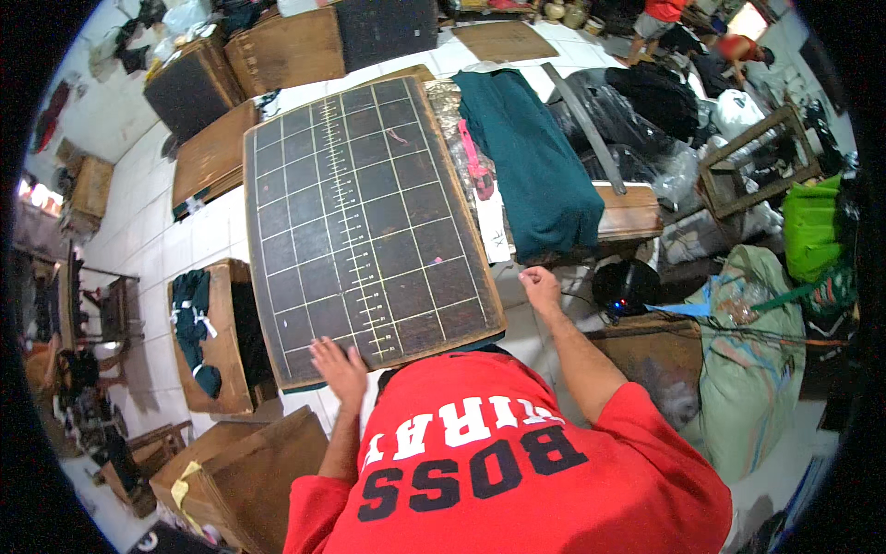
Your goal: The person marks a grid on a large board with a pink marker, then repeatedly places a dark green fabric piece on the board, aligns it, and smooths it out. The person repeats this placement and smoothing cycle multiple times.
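Observation:
My left hand [341, 367] has its fingers spread at the near left edge of a dark gridded board [305, 240] with a wooden rim and a ruler scale down its middle. My right hand [541, 288] is closed in the air beyond the board's right edge, just below a dark teal fabric pile [535, 175]; anything between its fingers is too small to name. A pink tool [475, 166] and a white paper strip [496, 226] lie between board and fabric. My red shirt [508, 480] fills the lower middle.
Wooden panels [210, 342] with dark fabric stand at left, more boards [286, 51] behind. Plastic-wrapped bundles [637, 148], a wooden frame [743, 125], a round black device [614, 286] and a large sack [752, 388] crowd the right. Two other people [655, 18] [738, 55] are at the upper right.

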Demonstrator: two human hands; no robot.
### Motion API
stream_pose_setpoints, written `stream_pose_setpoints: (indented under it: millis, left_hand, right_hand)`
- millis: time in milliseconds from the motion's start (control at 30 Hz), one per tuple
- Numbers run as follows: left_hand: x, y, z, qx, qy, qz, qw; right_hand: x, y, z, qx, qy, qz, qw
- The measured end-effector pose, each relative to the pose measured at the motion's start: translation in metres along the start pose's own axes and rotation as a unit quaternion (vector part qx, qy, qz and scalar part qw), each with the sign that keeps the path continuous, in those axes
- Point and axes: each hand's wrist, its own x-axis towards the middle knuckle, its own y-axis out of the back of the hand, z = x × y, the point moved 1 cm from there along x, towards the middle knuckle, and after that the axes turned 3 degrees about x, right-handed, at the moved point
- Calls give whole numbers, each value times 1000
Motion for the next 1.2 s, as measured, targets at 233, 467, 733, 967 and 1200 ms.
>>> stream_pose_setpoints:
  millis: [233,467,733,967,1200]
  left_hand:
    - [-50,18,104,-66,-41,-16,997]
    - [-96,19,130,-132,28,-76,988]
    - [-112,7,143,-186,63,-64,978]
    - [-107,13,148,-189,94,-78,974]
    - [-108,10,151,-186,92,-81,975]
  right_hand:
    - [64,15,-21,-98,197,55,974]
    - [99,14,-14,-103,171,-41,979]
    - [132,28,6,10,156,-140,978]
    - [143,59,6,179,-15,-247,952]
    - [134,70,3,191,22,-231,954]
